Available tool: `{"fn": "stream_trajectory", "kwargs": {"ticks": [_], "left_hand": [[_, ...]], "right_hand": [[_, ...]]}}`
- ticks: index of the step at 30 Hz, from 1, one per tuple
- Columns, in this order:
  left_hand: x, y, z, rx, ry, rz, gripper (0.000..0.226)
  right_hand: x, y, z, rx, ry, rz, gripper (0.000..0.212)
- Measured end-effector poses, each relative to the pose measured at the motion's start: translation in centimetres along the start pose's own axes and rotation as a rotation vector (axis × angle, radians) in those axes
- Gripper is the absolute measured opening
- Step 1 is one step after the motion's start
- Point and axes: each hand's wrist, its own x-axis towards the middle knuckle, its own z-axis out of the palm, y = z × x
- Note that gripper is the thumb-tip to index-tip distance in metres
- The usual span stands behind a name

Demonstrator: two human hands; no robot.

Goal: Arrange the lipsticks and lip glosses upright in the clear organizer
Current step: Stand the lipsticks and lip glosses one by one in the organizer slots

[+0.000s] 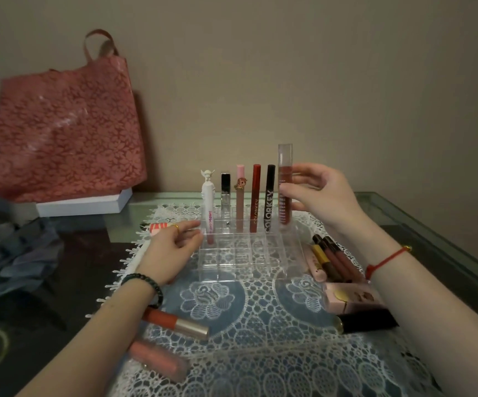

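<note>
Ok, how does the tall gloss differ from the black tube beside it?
The tall gloss is see-through, showing reddish fill; the black tube is opaque with white lettering. The tall gloss rises higher than the black tube. The right hand holds the tall gloss, not the black tube. Both stand upright in the organizer.

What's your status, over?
Right hand pinching tall gloss, right end of organizer back row. Left hand open at its left edge. Six tubes upright; others lying loose on lace mat. Front slots unobstructed.
</note>
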Motion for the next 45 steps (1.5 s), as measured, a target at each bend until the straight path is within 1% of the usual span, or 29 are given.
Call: {"fn": "stream_trajectory", "kwargs": {"ticks": [4,8,15,20,23,29,37,41,45], "left_hand": [[0.1,-0.2,0.0,0.000,0.008,0.013,0.035],[0.1,-0.2,0.0,-0.007,0.019,0.017,0.035],[0.0,-0.2,0.0,-0.032,0.014,0.012,0.035],[-0.1,-0.1,0.0,-0.026,0.013,0.009,0.035],[-0.1,0.1,0.1,-0.033,0.013,0.006,0.035],[-0.2,0.3,0.0,-0.031,0.013,-0.001,0.035],[-0.2,0.3,0.1,-0.041,0.013,-0.001,0.035],[-0.2,0.3,0.0,-0.043,0.012,-0.003,0.035],[-0.2,0.4,0.0,-0.034,0.012,0.002,0.034]], "right_hand": [[0.4,0.3,2.8,0.022,0.026,-0.050,0.028],[0.8,0.8,5.2,0.030,0.043,-0.116,0.026],[1.3,2.7,7.8,-0.031,0.084,-0.110,0.023],[1.4,3.6,8.4,-0.089,0.106,-0.098,0.024],[1.7,4.0,8.5,-0.127,0.112,-0.080,0.030],[1.6,4.8,8.9,-0.192,0.110,-0.076,0.033],[1.4,5.4,9.3,-0.195,0.094,-0.043,0.036],[1.1,5.5,9.4,-0.200,0.088,-0.048,0.031],[1.1,5.6,9.5,-0.197,0.090,-0.045,0.032]]}}
